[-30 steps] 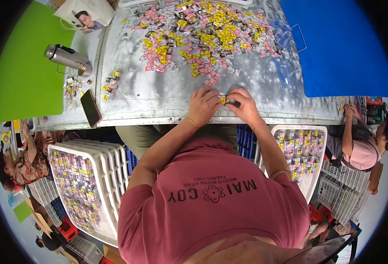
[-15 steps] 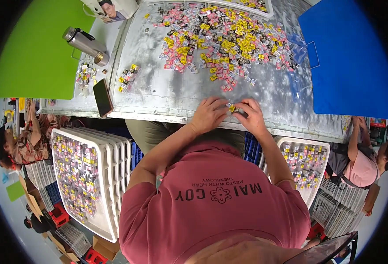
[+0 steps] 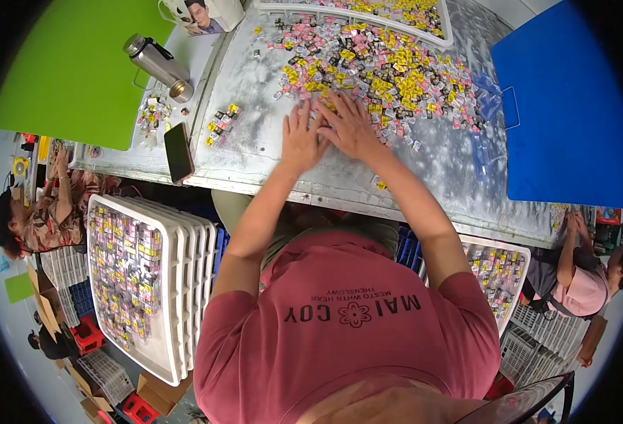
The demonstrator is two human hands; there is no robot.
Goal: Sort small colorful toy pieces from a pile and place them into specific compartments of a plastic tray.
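Both hands have moved away from the near edge of the surface (image 3: 255, 152), where 0.5 s ago they pinched 1 small piece together, up to the edge of the heap. Now the left hand (image 3: 301, 138) and the right hand (image 3: 354, 127) lie flat, fingers spread and palms down, on the near fringe of the pile of small yellow, pink and black pieces (image 3: 375, 67); neither grip is closed on anything. Judging by the layout, much is left: the heap is broad, and 1 stray piece (image 3: 378, 185) lies alone by the near edge. A small cluster of pieces (image 3: 223, 121) sits apart to the left, near a dark phone (image 3: 178, 152). White trays hold sorted pieces: a stack of trays (image 3: 149, 283) at the person's left, another tray (image 3: 498, 272) at the right, and 1 long tray (image 3: 396, 14) beyond the heap. A steel flask (image 3: 156, 63) lies on its side near a flat green board (image 3: 71, 71); a blue board (image 3: 566, 106) covers the right end. A white package with a printed portrait (image 3: 198, 14) stands at the far edge.
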